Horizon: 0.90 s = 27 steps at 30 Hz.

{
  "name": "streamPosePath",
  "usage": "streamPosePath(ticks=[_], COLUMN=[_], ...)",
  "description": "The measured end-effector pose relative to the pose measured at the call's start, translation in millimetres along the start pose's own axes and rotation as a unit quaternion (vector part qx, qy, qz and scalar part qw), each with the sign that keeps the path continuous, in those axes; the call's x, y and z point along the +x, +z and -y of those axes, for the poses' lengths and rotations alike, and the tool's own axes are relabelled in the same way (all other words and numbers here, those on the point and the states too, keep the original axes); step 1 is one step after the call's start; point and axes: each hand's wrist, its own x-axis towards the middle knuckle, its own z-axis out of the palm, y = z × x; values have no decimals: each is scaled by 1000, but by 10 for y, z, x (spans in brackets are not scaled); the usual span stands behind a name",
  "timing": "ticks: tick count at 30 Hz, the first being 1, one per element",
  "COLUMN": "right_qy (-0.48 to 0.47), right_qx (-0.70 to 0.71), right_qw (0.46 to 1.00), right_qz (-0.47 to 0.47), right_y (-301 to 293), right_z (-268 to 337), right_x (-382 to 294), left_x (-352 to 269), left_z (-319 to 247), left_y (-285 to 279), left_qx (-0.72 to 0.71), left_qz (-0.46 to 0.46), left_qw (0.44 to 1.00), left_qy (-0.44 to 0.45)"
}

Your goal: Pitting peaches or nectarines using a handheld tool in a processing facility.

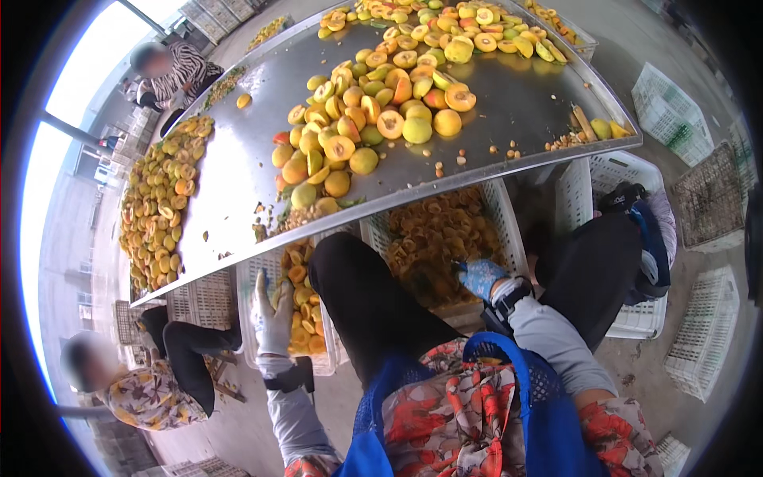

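Note:
My left hand [272,325], in a white glove, is over the left side of a white plastic crate [326,365] of halved yellow stone fruit [305,322]. Its fingers are spread and I see nothing gripped in them. My right hand [481,278], in a blue patterned glove, reaches between my knees over a second crate [503,220] holding darker orange fruit halves [441,232]. Something small and dark shows at its fingertips, too unclear to name. Above my knees stands a metal-topped table [506,119] bearing a heap of whole and halved yellow stone fruit [369,113].
Loose pits [566,142] and a wooden-handled tool [584,122] lie at the table's right corner. Another fruit pile [158,208] covers its left end. One person [158,387] sits at my left, another [185,71] farther off. Crates [703,334] stand on the floor at right.

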Motion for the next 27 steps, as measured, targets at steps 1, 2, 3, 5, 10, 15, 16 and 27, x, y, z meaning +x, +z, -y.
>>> streamPosePath(ticks=[1,2,3,5,10,15,16,27], right_qy=[-27,-22,-21,-15,-41,-49,-57,-79], right_qx=[15,26,23,23,98,110,133,103], right_qw=[1000,999,999,1000,994,992,989,991], right_qz=[-8,-7,-9,-3,-39,-39,-43,-30], right_y=[-18,20,21,29,-105,-93,-104,-412], right_z=[70,53,25,-23,156,301,263,407], right_x=[-25,55,68,78,-170,-155,-149,-217], left_x=[120,294,589,1129,2474,3018,2956,2991], left_z=[28,-8,-213,-719,-1602,-1586,-1772,-2587], left_y=[-99,-76,-24,215,1101,1737,1770,1730], left_qx=[115,44,-30,-118,-30,190,157,74], left_qz=[5,9,15,66,172,308,327,512], left_qw=[993,999,999,991,973,921,919,812], left_qy=[35,21,7,4,153,143,154,271])
